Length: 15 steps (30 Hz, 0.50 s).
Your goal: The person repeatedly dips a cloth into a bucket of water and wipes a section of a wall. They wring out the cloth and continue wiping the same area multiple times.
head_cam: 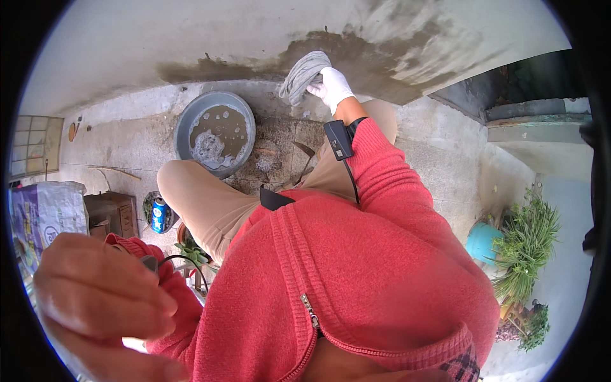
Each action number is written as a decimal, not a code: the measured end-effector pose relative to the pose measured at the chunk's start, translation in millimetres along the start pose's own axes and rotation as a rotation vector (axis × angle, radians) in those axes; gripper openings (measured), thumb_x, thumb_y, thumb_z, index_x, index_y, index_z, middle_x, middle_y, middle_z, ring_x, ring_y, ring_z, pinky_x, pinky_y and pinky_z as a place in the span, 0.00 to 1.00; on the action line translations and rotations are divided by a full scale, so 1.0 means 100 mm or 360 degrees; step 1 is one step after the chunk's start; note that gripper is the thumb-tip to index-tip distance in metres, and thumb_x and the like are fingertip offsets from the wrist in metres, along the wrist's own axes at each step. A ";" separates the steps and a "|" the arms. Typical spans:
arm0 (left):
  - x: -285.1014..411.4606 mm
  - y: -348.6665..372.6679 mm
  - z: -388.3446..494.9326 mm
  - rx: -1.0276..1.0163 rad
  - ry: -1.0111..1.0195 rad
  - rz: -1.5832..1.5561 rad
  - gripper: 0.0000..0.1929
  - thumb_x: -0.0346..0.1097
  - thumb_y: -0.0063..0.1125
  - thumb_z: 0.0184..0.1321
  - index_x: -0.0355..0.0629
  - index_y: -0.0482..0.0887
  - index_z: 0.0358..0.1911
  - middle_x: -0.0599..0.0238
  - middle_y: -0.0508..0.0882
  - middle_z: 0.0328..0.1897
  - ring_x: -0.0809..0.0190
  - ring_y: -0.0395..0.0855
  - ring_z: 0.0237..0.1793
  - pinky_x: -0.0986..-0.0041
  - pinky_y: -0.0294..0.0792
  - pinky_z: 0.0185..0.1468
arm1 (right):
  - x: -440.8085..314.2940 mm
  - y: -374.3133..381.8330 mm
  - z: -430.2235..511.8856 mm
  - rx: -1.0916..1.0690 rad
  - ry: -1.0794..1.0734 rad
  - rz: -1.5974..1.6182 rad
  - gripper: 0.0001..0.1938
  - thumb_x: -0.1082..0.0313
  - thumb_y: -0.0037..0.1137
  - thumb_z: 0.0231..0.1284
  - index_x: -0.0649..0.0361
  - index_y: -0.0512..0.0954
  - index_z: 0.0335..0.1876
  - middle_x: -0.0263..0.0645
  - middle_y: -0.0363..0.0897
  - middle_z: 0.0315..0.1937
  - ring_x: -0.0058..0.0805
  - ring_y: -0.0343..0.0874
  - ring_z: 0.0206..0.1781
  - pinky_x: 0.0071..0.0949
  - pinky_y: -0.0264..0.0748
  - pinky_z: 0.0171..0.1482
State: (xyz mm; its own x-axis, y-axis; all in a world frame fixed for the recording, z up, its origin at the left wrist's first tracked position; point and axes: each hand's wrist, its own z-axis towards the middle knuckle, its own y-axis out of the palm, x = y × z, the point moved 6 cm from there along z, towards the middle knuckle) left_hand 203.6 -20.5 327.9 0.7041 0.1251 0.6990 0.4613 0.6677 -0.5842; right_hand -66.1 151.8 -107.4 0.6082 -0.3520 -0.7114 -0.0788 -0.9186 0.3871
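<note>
My right hand, in a white glove, grips a folded grey cloth beside the lower part of a pale wall. A dark wet-looking patch spreads over the wall around and behind the cloth. To the left of that hand, a round grey basin on the floor holds murky water with white foam. My left hand is bare and raised close to the camera at lower left, blurred, with its fingers bent. Whether anything is inside it is hidden.
A sickle-like blade lies on the floor by my leg. Left of my knee are a blue can, a brown box and a printed sack. A turquoise pot and leafy plants stand at right.
</note>
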 end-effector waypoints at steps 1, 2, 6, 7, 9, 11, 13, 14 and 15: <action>0.04 -0.03 -0.10 0.0092 0.0031 -0.0195 0.04 0.40 0.63 0.58 0.53 0.84 0.29 0.71 0.82 0.30 0.70 0.79 0.25 0.81 0.68 0.31 | 0.00 -0.02 0.01 0.0024 0.0011 -0.0030 0.12 0.66 0.39 0.66 0.58 0.74 0.48 0.41 0.79 0.40 0.34 0.81 0.40 0.38 0.82 0.43; 0.11 -0.09 -0.17 0.0127 -0.0375 0.0009 0.08 0.41 0.62 0.59 0.53 0.80 0.24 0.73 0.82 0.27 0.73 0.78 0.24 0.80 0.63 0.31 | 0.01 -0.02 0.02 0.0008 0.0011 -0.0007 0.12 0.66 0.39 0.66 0.58 0.74 0.48 0.40 0.79 0.40 0.34 0.81 0.40 0.38 0.82 0.43; 0.23 -0.14 -0.64 0.0352 -0.0249 -0.0017 0.11 0.43 0.60 0.60 0.57 0.77 0.20 0.74 0.83 0.27 0.73 0.76 0.23 0.80 0.61 0.32 | 0.02 -0.03 0.04 -0.0033 0.0023 0.0018 0.12 0.65 0.40 0.66 0.58 0.74 0.49 0.40 0.79 0.40 0.35 0.80 0.41 0.39 0.80 0.44; 0.24 -0.15 -0.72 0.0405 -0.0249 0.0002 0.11 0.43 0.59 0.60 0.56 0.77 0.20 0.74 0.82 0.26 0.73 0.76 0.22 0.79 0.61 0.32 | 0.01 -0.03 0.05 -0.0054 0.0017 0.0022 0.12 0.65 0.40 0.66 0.58 0.74 0.49 0.40 0.80 0.41 0.36 0.80 0.42 0.40 0.80 0.45; 0.29 -0.19 -0.81 0.0520 -0.0256 0.0034 0.11 0.44 0.57 0.62 0.55 0.76 0.22 0.74 0.81 0.25 0.72 0.75 0.22 0.79 0.61 0.31 | 0.03 -0.05 0.05 -0.0040 0.0044 0.0016 0.13 0.64 0.39 0.66 0.57 0.74 0.50 0.40 0.79 0.42 0.37 0.79 0.44 0.39 0.80 0.44; 0.28 -0.21 -0.82 0.0615 -0.0258 0.0072 0.12 0.45 0.54 0.63 0.54 0.75 0.23 0.74 0.80 0.24 0.71 0.75 0.21 0.78 0.62 0.29 | 0.04 -0.07 0.06 -0.0019 0.0040 0.0044 0.14 0.64 0.38 0.66 0.56 0.74 0.50 0.41 0.79 0.44 0.38 0.79 0.46 0.39 0.80 0.44; 0.26 -0.21 -0.79 0.0686 -0.0244 0.0118 0.12 0.45 0.51 0.64 0.53 0.74 0.24 0.74 0.79 0.23 0.71 0.74 0.21 0.77 0.62 0.28 | 0.06 -0.09 0.06 -0.0013 0.0070 0.0021 0.14 0.63 0.37 0.66 0.56 0.73 0.51 0.42 0.78 0.46 0.41 0.78 0.47 0.40 0.79 0.45; 0.26 -0.21 -0.77 0.0707 -0.0223 0.0146 0.12 0.46 0.50 0.65 0.52 0.74 0.25 0.74 0.79 0.22 0.70 0.74 0.21 0.77 0.62 0.28 | 0.06 -0.10 0.07 -0.0014 0.0072 0.0024 0.14 0.64 0.37 0.66 0.56 0.73 0.52 0.41 0.78 0.46 0.41 0.78 0.47 0.40 0.79 0.45; 0.25 -0.21 -0.76 0.0720 -0.0194 0.0186 0.13 0.46 0.49 0.66 0.51 0.73 0.26 0.74 0.79 0.22 0.70 0.74 0.21 0.77 0.62 0.27 | 0.06 -0.12 0.08 0.0029 0.0065 0.0034 0.15 0.64 0.38 0.66 0.56 0.73 0.52 0.41 0.78 0.46 0.42 0.78 0.47 0.41 0.79 0.45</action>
State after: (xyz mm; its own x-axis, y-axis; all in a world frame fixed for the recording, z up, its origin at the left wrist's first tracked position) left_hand 253.2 -87.2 326.0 0.6565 0.2851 0.6984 0.0828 0.8930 -0.4423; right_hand -67.4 159.1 -120.8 0.6379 -0.3642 -0.6786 -0.1063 -0.9143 0.3908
